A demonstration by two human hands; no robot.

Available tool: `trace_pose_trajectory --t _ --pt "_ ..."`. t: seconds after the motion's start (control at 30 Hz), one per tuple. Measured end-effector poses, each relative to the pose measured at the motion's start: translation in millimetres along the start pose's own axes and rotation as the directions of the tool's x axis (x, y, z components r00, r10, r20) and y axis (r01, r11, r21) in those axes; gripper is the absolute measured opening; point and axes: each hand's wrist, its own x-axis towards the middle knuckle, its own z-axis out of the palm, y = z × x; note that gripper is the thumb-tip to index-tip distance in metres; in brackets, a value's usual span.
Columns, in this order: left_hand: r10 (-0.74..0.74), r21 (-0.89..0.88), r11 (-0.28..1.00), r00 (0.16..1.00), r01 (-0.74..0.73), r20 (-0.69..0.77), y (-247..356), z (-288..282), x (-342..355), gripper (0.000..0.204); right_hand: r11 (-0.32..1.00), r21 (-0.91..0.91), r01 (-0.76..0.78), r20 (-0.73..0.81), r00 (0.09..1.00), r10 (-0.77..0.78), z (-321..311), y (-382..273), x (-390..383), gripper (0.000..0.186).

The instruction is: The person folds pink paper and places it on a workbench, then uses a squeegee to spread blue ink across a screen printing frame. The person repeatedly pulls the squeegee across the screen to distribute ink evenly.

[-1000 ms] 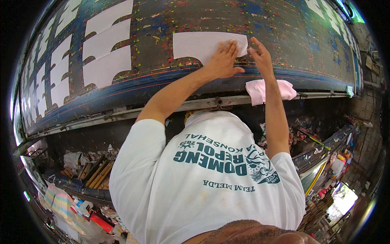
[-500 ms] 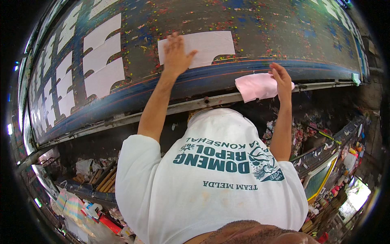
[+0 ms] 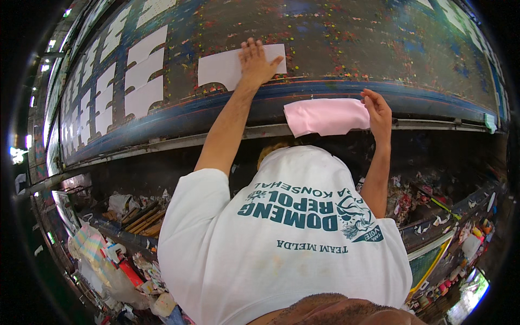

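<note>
My left hand [image 3: 258,65] lies open, fingers spread, on a white cut fabric piece [image 3: 215,70] with a curved notch. The piece is laid on the long paint-speckled table [image 3: 346,43], near its blue front band. My right hand [image 3: 379,112] is lower, at the right end of a pink fabric piece [image 3: 322,116], its fingers curled on that end and partly hiding it. The pink fabric hangs along the table's front edge.
Rows of white cut pieces [image 3: 143,84] lie at the left and far right. Below the front metal rail [image 3: 422,124] is a dark trough with scraps [image 3: 406,197] and wooden sticks [image 3: 146,219]. Bottles and containers [image 3: 471,244] crowd the lower right.
My left hand moved left across the white piece, then back right. My right hand came down from that piece to the pink fabric, which has shifted left and lies more stretched out.
</note>
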Motion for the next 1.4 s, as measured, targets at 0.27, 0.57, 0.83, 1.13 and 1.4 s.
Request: trace_pose_trajectory --t 0.27,0.57,0.83,1.13,1.4 --pt "0.225 -0.045 0.968 0.929 -0.249 -0.295 94.8 4.1 -41.3 0.078 0.922 -0.162 0.351 0.202 0.927 -0.317 -26.9 7.4 -21.3 0.018" --pt "0.017 -0.275 0.96 0.99 -0.055 -0.138 73.9 -25.3 -158.9 0.021 0.818 -0.365 0.445 0.207 0.895 -0.395 -38.0 21.7 -17.0 0.015" --pt "-0.143 -0.27 0.952 0.99 0.141 0.011 91.3 -19.2 -162.1 0.024 0.765 -0.447 0.465 0.277 0.884 -0.376 -23.5 32.1 8.0 0.015" --pt "-0.172 -0.484 0.873 0.965 0.057 -0.196 92.2 -21.2 -168.0 0.018 0.621 -0.621 0.477 0.26 0.874 -0.412 -19.0 54.2 -3.0 0.015" --pt "0.07 -0.345 0.905 0.886 -0.249 -0.458 78.9 -33.2 -149.4 0.013 0.618 -0.661 0.426 0.213 0.896 -0.39 -15.3 49.0 -9.3 0.015"
